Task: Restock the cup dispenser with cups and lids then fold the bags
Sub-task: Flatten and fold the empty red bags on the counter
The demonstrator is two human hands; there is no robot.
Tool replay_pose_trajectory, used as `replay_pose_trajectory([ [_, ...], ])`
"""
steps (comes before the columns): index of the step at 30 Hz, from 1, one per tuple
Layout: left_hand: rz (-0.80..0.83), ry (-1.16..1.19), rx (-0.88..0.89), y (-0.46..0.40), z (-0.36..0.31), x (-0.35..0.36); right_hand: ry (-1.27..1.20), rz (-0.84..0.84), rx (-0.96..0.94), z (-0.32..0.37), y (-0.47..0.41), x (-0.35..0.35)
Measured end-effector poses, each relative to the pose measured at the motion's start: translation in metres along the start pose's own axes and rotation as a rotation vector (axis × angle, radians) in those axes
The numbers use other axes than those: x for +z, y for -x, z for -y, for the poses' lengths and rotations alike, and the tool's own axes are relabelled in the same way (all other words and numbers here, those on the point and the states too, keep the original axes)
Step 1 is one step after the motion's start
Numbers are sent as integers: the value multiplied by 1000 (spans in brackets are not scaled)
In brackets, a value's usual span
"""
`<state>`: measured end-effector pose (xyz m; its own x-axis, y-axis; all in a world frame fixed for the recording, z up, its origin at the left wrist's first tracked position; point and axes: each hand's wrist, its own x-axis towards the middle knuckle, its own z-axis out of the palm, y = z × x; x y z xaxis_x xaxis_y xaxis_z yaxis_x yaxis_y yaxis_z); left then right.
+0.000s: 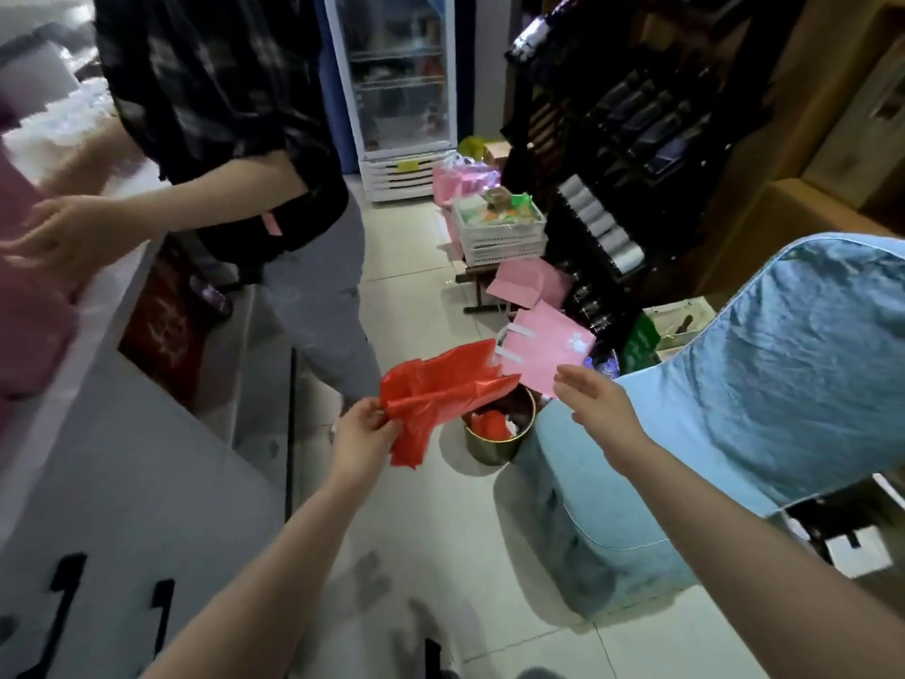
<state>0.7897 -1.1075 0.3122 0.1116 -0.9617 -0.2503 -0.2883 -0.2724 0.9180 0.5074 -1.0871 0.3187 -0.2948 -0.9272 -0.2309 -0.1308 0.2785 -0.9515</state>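
Observation:
A crumpled red plastic bag (431, 394) hangs in the air over the tiled floor, pinched at its left edge by my left hand (362, 438). My right hand (595, 401) hovers to the right of the bag with fingers stretched out, holding nothing and not touching it. Pink paper bags (548, 350) lie on the floor just behind the red bag. No cups, lids or dispenser can be made out.
A gold round bin (494, 445) with red scraps stands below the bag. A blue-covered chair (734, 409) fills the right. Another person (235, 139) stands at the white counter (98, 433) on the left. A glass-door fridge (399, 90), white crates (499, 232) and a black rack (612, 139) stand behind.

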Motion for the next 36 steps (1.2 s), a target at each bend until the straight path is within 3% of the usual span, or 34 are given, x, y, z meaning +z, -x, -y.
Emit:
replay_pose_trajectory([
  [10,106,-198,-114,-160,-11,66,-26,-117,193,-19,-126,-2],
  [21,186,-356,-267,-311,-8,181,-52,-127,375,-56,-311,-25],
  [31,387,-530,-418,-406,50,256,-100,-142,600,-115,-384,-17],
  [36,376,-529,-485,-423,84,291,-75,-138,669,-147,-397,-19],
])
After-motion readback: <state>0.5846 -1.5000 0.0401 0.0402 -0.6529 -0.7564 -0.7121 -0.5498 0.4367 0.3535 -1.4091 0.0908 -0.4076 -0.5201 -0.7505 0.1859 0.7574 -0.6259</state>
